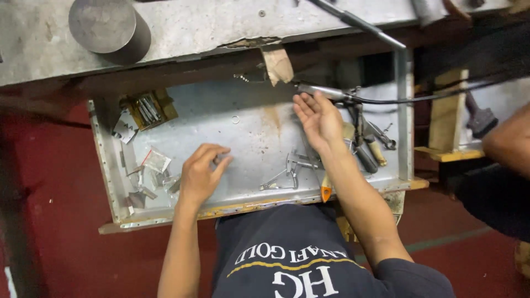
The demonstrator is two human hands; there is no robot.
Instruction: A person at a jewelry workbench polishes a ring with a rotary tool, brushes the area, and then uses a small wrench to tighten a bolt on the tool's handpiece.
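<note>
My left hand (201,174) rests palm down on the bare metal floor of an open drawer (251,138), fingers loosely bent, with nothing visible in it. Small clear plastic bags (157,161) and metal scraps lie just left of it. My right hand (318,118) is spread flat near the drawer's back right. Its fingertips almost touch a silver tool with a black cord (326,91). A metal caliper (291,168) lies between my hands. Below my right wrist an orange-handled tool (326,192) sticks out.
Pliers and screwdrivers (371,144) pile up in the drawer's right corner. A brown box of metal pieces (148,108) sits at the back left, and a small ring (236,119) mid-drawer. A grey metal cylinder (109,28) stands on the bench above. Another person's arm (508,144) is at the right edge.
</note>
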